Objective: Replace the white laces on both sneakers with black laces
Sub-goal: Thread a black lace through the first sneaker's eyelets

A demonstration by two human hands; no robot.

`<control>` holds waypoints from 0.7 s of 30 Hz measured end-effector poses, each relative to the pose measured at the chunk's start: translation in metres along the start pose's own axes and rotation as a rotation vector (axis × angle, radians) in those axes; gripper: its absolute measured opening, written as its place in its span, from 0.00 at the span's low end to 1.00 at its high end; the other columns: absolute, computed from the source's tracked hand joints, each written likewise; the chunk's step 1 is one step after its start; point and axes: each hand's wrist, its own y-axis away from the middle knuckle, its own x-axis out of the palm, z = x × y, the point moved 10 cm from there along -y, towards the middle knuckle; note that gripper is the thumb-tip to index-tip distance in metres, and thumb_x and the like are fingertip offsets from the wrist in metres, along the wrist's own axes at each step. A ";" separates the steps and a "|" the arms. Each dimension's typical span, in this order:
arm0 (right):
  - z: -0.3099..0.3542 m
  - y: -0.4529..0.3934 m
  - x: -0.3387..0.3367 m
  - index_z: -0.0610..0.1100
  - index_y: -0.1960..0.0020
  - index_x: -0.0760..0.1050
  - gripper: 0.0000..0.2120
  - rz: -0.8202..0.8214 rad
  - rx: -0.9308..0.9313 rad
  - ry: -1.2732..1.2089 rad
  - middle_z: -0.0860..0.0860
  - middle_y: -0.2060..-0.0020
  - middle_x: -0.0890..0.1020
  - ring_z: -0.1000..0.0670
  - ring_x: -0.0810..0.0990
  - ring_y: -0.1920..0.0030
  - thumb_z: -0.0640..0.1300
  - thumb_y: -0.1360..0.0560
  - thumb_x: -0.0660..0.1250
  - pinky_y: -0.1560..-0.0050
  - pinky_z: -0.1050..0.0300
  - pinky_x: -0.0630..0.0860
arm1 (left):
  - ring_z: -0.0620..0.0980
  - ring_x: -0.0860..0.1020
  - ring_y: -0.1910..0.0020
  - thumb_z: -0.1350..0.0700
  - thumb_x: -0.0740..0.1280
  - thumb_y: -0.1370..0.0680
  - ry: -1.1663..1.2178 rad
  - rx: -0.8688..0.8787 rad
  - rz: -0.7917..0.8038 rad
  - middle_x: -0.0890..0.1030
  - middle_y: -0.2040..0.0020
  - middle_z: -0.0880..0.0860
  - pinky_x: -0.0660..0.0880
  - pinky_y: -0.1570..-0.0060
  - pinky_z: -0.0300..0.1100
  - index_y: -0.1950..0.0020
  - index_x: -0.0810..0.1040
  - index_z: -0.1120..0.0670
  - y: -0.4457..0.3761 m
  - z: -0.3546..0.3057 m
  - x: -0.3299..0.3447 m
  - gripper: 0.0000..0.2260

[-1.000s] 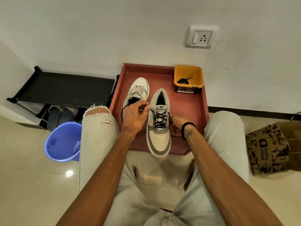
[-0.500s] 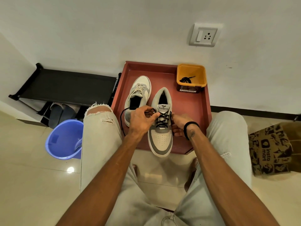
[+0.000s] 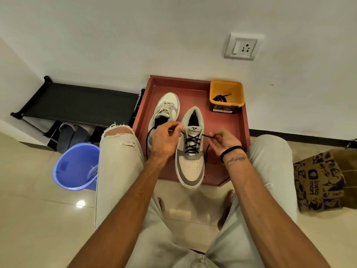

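Note:
Two grey-and-white sneakers stand on a red tray [image 3: 228, 120]. The near sneaker [image 3: 190, 167] carries a black lace [image 3: 192, 143] crossed through its eyelets. My left hand [image 3: 164, 142] pinches the lace's left end beside the tongue, and the slack loops down past my wrist. My right hand [image 3: 225, 141] pinches the right end, pulled out to the right. The far sneaker [image 3: 168, 107] keeps its white lace [image 3: 164, 109]. A yellow tub [image 3: 226, 95] at the tray's back right holds another black lace [image 3: 220, 98].
A blue bucket [image 3: 75, 167] sits on the floor at the left by my knee. A black shoe rack [image 3: 77, 103] with slippers under it lines the wall. A printed paper bag [image 3: 320, 180] stands at the right. My knees flank the tray.
Both hands have drawn apart from the tongue, pulling the lace ends outward to left and right. The right hand has lifted away from the sneaker's side.

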 end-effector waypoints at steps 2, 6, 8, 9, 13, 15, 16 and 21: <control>0.014 0.006 0.005 0.40 0.55 0.71 0.07 0.079 -0.013 -0.233 0.43 0.63 0.78 0.49 0.81 0.64 0.29 0.23 0.62 0.55 0.51 0.83 | 0.42 0.85 0.60 0.57 0.66 0.15 0.095 0.010 -0.008 0.86 0.53 0.50 0.85 0.52 0.45 0.36 0.82 0.58 -0.007 0.001 -0.007 0.11; 0.025 0.021 0.014 0.40 0.54 0.71 0.07 0.179 -0.042 -0.302 0.43 0.63 0.77 0.49 0.80 0.64 0.29 0.23 0.62 0.52 0.50 0.83 | 0.47 0.87 0.59 0.59 0.60 0.13 0.161 0.045 -0.051 0.86 0.53 0.54 0.85 0.52 0.47 0.28 0.76 0.57 -0.016 -0.001 -0.030 0.15; 0.025 0.027 0.014 0.39 0.53 0.72 0.06 0.196 -0.018 -0.343 0.42 0.60 0.79 0.49 0.80 0.61 0.30 0.23 0.62 0.49 0.49 0.82 | 0.49 0.87 0.59 0.61 0.58 0.13 0.188 0.056 -0.058 0.86 0.53 0.56 0.85 0.50 0.47 0.25 0.73 0.55 -0.019 -0.006 -0.040 0.16; 0.026 0.030 0.013 0.38 0.52 0.74 0.05 0.205 -0.009 -0.354 0.42 0.59 0.81 0.49 0.81 0.60 0.30 0.23 0.62 0.47 0.49 0.82 | 0.50 0.87 0.59 0.61 0.58 0.13 0.202 0.061 -0.054 0.86 0.53 0.56 0.84 0.50 0.46 0.24 0.71 0.54 -0.021 -0.010 -0.045 0.17; 0.059 0.046 0.025 0.40 0.51 0.79 0.03 0.272 -0.128 -0.226 0.47 0.60 0.85 0.51 0.84 0.59 0.36 0.20 0.67 0.40 0.50 0.80 | 0.49 0.86 0.57 0.59 0.60 0.13 0.183 0.135 -0.023 0.86 0.53 0.55 0.83 0.49 0.41 0.20 0.65 0.50 -0.030 -0.045 -0.071 0.21; 0.086 0.059 0.040 0.40 0.50 0.79 0.02 0.307 -0.241 -0.165 0.46 0.59 0.86 0.51 0.84 0.60 0.36 0.21 0.68 0.45 0.51 0.82 | 0.47 0.86 0.57 0.59 0.59 0.13 0.142 0.180 -0.013 0.86 0.54 0.54 0.82 0.48 0.39 0.20 0.64 0.47 -0.040 -0.071 -0.084 0.21; 0.099 0.067 0.048 0.39 0.50 0.79 0.02 0.326 -0.287 -0.149 0.45 0.59 0.86 0.50 0.85 0.61 0.35 0.21 0.68 0.50 0.52 0.83 | 0.47 0.86 0.57 0.60 0.59 0.13 0.125 0.214 -0.005 0.85 0.53 0.54 0.82 0.48 0.37 0.19 0.62 0.46 -0.043 -0.087 -0.089 0.22; 0.170 0.128 0.105 0.40 0.50 0.78 0.04 0.433 -0.544 0.047 0.42 0.56 0.86 0.47 0.84 0.59 0.32 0.22 0.69 0.52 0.52 0.83 | 0.45 0.86 0.58 0.63 0.57 0.14 0.045 0.375 0.044 0.85 0.53 0.52 0.83 0.47 0.42 0.17 0.56 0.42 -0.065 -0.177 -0.101 0.28</control>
